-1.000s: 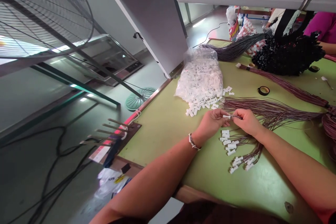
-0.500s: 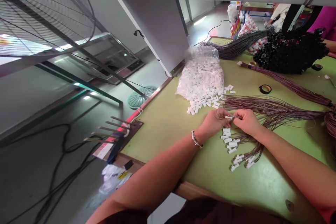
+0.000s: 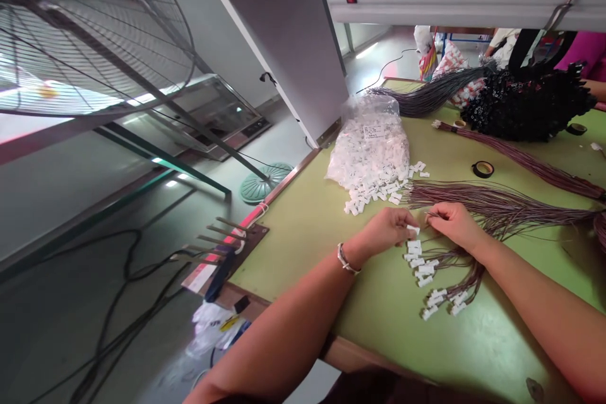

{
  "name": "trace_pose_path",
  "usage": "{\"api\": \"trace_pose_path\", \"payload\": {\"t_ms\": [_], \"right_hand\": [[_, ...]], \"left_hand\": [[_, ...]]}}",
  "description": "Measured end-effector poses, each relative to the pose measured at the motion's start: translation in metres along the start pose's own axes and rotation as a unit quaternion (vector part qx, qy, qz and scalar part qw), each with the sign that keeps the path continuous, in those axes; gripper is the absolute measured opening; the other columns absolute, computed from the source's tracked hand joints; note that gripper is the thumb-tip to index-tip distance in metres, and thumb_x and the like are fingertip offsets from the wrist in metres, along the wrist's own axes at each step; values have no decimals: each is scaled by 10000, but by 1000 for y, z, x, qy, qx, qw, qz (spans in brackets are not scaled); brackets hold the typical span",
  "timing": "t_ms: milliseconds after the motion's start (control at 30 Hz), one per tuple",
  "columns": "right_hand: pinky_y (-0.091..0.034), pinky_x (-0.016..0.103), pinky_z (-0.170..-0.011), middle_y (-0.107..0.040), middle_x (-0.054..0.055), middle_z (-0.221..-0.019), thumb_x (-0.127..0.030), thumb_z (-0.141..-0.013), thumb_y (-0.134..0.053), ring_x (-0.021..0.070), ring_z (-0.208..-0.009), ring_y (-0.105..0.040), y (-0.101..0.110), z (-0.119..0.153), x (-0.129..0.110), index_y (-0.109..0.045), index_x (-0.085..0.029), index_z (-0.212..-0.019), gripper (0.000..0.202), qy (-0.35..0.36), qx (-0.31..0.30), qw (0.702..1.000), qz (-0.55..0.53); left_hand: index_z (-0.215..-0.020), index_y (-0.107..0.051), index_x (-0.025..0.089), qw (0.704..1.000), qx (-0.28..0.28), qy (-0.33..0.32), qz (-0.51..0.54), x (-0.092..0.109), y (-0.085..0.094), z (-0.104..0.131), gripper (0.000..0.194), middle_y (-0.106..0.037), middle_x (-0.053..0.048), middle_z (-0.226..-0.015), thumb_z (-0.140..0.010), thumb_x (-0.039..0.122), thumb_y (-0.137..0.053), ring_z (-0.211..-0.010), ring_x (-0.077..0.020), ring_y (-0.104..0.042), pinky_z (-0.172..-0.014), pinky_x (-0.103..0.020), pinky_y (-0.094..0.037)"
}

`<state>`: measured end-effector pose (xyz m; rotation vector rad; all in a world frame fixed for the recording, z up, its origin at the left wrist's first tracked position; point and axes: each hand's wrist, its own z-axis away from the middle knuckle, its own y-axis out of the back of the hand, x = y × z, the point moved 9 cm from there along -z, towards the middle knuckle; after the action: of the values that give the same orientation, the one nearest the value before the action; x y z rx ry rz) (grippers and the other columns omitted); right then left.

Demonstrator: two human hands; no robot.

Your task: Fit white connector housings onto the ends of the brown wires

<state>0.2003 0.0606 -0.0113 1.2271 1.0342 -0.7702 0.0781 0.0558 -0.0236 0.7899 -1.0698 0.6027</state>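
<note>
My left hand (image 3: 386, 230) pinches a small white plastic connector (image 3: 413, 230) between thumb and fingers. Just to its right, my right hand (image 3: 452, 224) is closed on a thin brown wire (image 3: 432, 214), whose tip points towards the connector. A small gap separates the two hands. Below them lie several white connectors (image 3: 425, 269) fitted on brown wires, with more in a cluster (image 3: 436, 296) nearer the table's front. Behind the right hand runs a loose bundle of brown wires (image 3: 492, 202). Loose white connectors (image 3: 374, 192) spill from a clear plastic bag (image 3: 372, 139).
Tape rolls, such as a black one (image 3: 483, 169), lie on the green table (image 3: 293, 233). Farther back are a tied wire bundle (image 3: 521, 154), grey wires (image 3: 426, 98) and a black heap (image 3: 525, 104). A pronged rack (image 3: 227, 237) sits at the left edge, beside a fan (image 3: 118, 31).
My hands have moved apart; half a second ago they met at a white connector and wire. The camera view has shifted, so the table sits slightly lower and farther right.
</note>
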Motion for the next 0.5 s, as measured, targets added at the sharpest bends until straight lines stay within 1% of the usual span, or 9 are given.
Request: {"api": "trace_pose_path", "payload": {"t_ms": [100, 133, 167, 200, 233, 300, 333, 367, 500], "right_hand": [[-416, 264, -566, -633, 32, -655, -365, -685, -625, 139, -593, -534, 7, -1, 2, -651, -175, -659, 194, -16, 35, 995, -90], [-432, 272, -592, -646, 40, -681, -388, -679, -641, 146, -616, -551, 9, -1, 3, -658, -175, -674, 214, -21, 46, 992, -115], [-435, 274, -598, -645, 37, -680, -399, -671, -655, 143, -613, -552, 11, -1, 3, -660, -173, -685, 227, -29, 56, 989, -132], [-428, 270, -584, -631, 26, -655, -399, -659, -668, 132, -586, -537, 12, -1, 4, -661, -170, -698, 233, -37, 63, 987, -142], [-411, 263, -557, -611, 9, -625, -393, -645, -679, 118, -549, -510, 13, 0, 5, -664, -167, -722, 239, -47, 66, 986, -147], [-369, 249, -506, -583, -16, -597, -372, -620, -695, 95, -498, -455, 10, 0, 7, -669, -163, -781, 265, -59, 57, 985, -150], [-351, 243, -491, -581, -19, -600, -364, -618, -695, 89, -490, -437, 9, 0, 8, -668, -162, -801, 274, -60, 50, 986, -150], [-335, 239, -481, -583, -19, -606, -358, -625, -686, 86, -487, -423, 7, 0, 9, -664, -161, -809, 270, -60, 45, 986, -148], [-287, 232, -477, -542, -33, -558, -308, -668, -610, 81, -485, -378, 5, -1, 11, -622, -163, -728, 157, -51, 53, 990, -119]], "left_hand": [[-823, -700, 149, 983, -95, -88, -133, 20, -6, 11, 130, -654, -13, -690, -713, 191, -646, -554, -84, -522, -536, -198, -415], [-815, -711, 157, 972, -114, -124, -164, 26, -6, 14, 128, -664, -22, -725, -711, 208, -657, -593, -95, -538, -571, -205, -429], [-799, -716, 162, 965, -108, -151, -187, 31, -1, 15, 119, -668, -30, -744, -717, 228, -660, -624, -107, -549, -602, -213, -440], [-787, -716, 165, 962, -68, -168, -206, 35, 9, 14, 115, -667, -38, -759, -735, 242, -648, -655, -120, -560, -635, -225, -450], [-787, -712, 166, 959, 0, -175, -224, 37, 25, 11, 119, -665, -47, -781, -758, 240, -624, -694, -134, -572, -675, -241, -459], [-807, -702, 167, 940, 140, -166, -264, 38, 55, 6, 155, -658, -60, -829, -799, 188, -549, -774, -161, -589, -747, -276, -464], [-822, -698, 166, 928, 179, -157, -288, 36, 63, 3, 179, -652, -65, -858, -804, 156, -520, -808, -172, -592, -771, -290, -463], [-838, -695, 166, 918, 191, -149, -313, 34, 66, 0, 192, -645, -69, -886, -801, 137, -509, -836, -183, -591, -785, -302, -462], [-845, -688, 163, 901, 167, -118, -383, 25, 56, -13, 160, -622, -80, -892, -799, 195, -538, -847, -215, -580, -750, -322, -466]]}}
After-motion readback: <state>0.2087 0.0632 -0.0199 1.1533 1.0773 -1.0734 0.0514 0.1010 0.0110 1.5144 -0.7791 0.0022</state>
